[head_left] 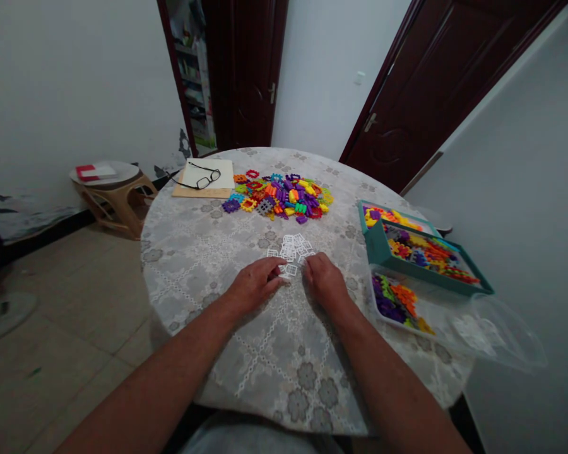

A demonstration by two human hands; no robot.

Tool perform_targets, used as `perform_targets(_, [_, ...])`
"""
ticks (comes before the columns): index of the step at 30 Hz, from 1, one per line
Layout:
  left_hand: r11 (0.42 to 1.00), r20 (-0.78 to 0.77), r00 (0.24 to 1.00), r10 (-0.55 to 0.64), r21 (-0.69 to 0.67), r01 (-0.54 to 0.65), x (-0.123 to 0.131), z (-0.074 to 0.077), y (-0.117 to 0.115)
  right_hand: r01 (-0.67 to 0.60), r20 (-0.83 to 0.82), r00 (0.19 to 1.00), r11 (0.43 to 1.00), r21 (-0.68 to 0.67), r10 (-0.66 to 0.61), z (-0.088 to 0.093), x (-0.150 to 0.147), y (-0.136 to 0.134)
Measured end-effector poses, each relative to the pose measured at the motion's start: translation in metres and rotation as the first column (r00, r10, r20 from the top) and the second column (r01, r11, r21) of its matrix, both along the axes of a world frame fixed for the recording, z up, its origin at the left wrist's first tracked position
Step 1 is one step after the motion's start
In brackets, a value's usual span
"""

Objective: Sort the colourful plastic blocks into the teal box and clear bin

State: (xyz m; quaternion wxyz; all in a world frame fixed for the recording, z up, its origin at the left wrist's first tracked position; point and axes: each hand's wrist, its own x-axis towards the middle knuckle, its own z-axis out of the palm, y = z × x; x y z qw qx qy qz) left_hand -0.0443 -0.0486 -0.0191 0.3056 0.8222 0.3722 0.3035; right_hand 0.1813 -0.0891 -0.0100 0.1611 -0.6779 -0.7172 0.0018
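Note:
Small white lattice pieces (292, 246) lie in a loose pile at the middle of the round table. My left hand (257, 282) is at the pile's near left side, thumb and fingers closed on a white piece close to the cloth. On the right side of the pile, my right hand (325, 281) has its fingers curled together at the edge of the white pieces; what they hold, if anything, is too small to make out. Beyond the white pieces sits a heap of colourful plastic pieces (288, 194).
Glasses (203, 182) rest on paper (221, 169) at the back left. At the right stand a teal box (380, 246) of coloured pieces, a clear tray (409, 326) with more pieces, and a transparent bag (511, 334). A stool (118, 200) stands left of the table.

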Motion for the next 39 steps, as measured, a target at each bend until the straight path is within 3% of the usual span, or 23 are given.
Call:
perform_targets(3, [1.000,-0.006,1.000,-0.003,0.011,0.003,-0.001,-0.001,0.000,-0.137,-0.148,0.978,0.988,0.069,0.146,0.003,-0.005,-0.006])
perform_targets(6, [0.999,-0.016,1.000,-0.013,0.036,0.014,-0.001,-0.002,0.000,-0.320,-0.266,0.908,0.945,0.064,0.325,0.006,-0.011,-0.012])
perform_targets(9, [0.996,-0.026,0.999,-0.043,0.070,0.045,-0.002,-0.001,0.000,-0.388,-0.388,0.835,0.918,0.088,0.390,0.006,-0.009,-0.013])
perform_targets(11, [0.994,-0.037,0.997,-0.065,0.083,0.068,-0.002,0.000,0.000,-0.345,-0.454,0.815,0.931,0.120,0.360,0.002,-0.006,-0.010])
perform_targets(14, [0.994,-0.050,0.996,-0.071,0.080,0.075,-0.001,0.003,0.000,-0.206,-0.407,0.881,0.969,0.134,0.243,-0.004,-0.004,-0.004])
perform_targets(17, [0.996,-0.058,0.997,-0.053,0.074,0.057,-0.001,0.005,-0.001,-0.137,-0.255,0.956,0.989,0.058,0.148,-0.006,-0.007,-0.001])
perform_targets(21, [0.995,-0.073,0.995,-0.064,0.076,0.070,-0.001,0.008,-0.002,-0.099,-0.193,0.977,0.993,-0.064,0.085,0.000,-0.013,0.003])
perform_targets(27, [0.991,-0.087,0.992,-0.088,0.095,0.096,-0.003,0.009,-0.002,-0.116,-0.300,0.950,0.989,-0.097,0.082,0.003,-0.007,0.008])
perform_targets(32, [0.989,-0.111,0.990,-0.087,0.109,0.099,-0.002,0.007,0.000,-0.133,-0.458,0.885,0.987,-0.087,0.079,0.007,-0.009,-0.002])
perform_targets(39, [0.999,-0.084,0.996,-0.016,0.033,0.019,-0.002,0.005,-0.001,-0.235,-0.566,0.796,0.971,0.037,0.215,0.007,-0.014,-0.013])
